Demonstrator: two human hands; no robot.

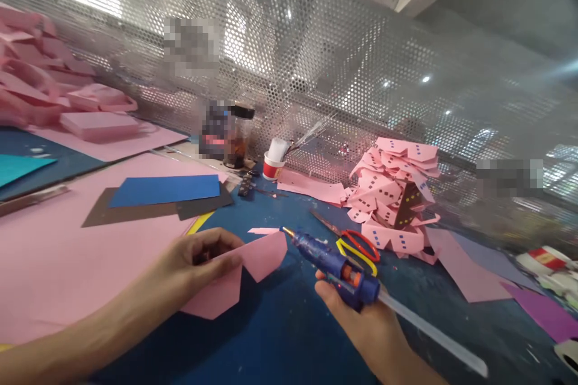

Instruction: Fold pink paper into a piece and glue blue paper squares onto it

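Note:
Between the thumb and fingers of my left hand (pixel 205 261) is a folded pink paper piece (pixel 266 255) with angled edges, held above the dark blue table. My right hand (pixel 361 319) is wrapped round a blue glue gun (pixel 323 255), and a long clear glue stick (pixel 433 328) sticks out of its rear. The gun's metal tip is at the upper right edge of the pink piece; whether they touch, I cannot tell. Just behind the gun lie scissors (pixel 359 246) with red and yellow handles.
Pink cut pieces with small dark squares (pixel 383 192) are piled at the back right. A red and white cup (pixel 273 166) stands near the perforated metal screen. Large pink sheets (pixel 90 264) cover the left, with a blue sheet (pixel 165 190) on top. Purple paper (pixel 544 310) lies far right.

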